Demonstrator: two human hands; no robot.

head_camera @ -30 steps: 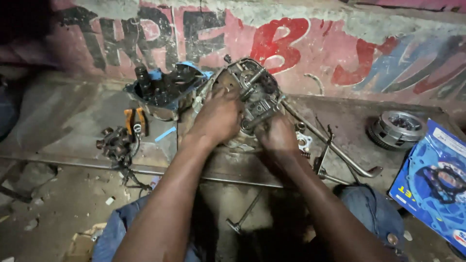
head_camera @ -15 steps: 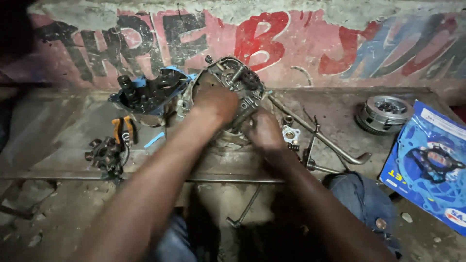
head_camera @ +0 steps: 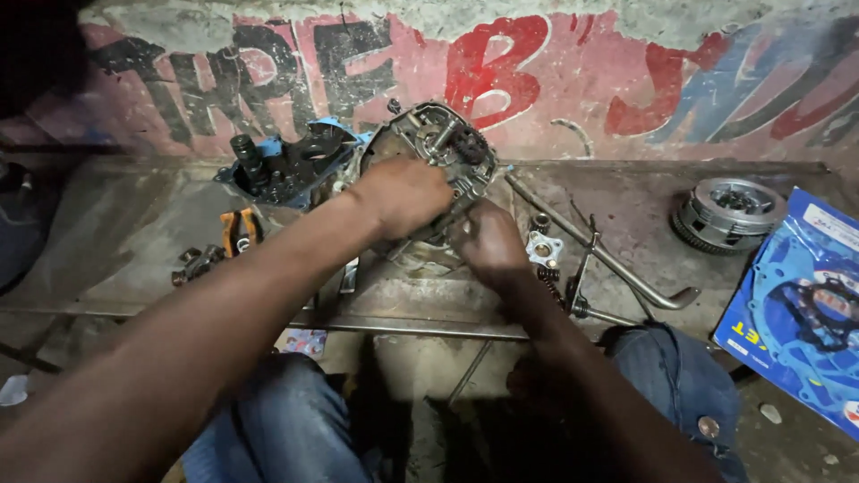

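Observation:
A greasy metal engine case (head_camera: 443, 148) with gears inside stands tilted on a dirty metal bench (head_camera: 134, 233), leaning toward the painted wall. My left hand (head_camera: 403, 197) grips its lower left side. My right hand (head_camera: 488, 241) presses against its lower right edge, fingers closed on the casing. What lies under both hands is hidden.
A second dark engine part (head_camera: 282, 165) on a blue tray sits left of the case. Orange-handled pliers (head_camera: 240, 228) and small parts lie further left. A long metal lever (head_camera: 599, 255) and a small plate (head_camera: 544, 248) lie right, then a clutch drum (head_camera: 729, 213) and a blue gasket package (head_camera: 801, 309).
The view has shifted, so the case sits slightly lower and more central. Both hands have stayed on the engine case, the right hand moving a little lower along its edge.

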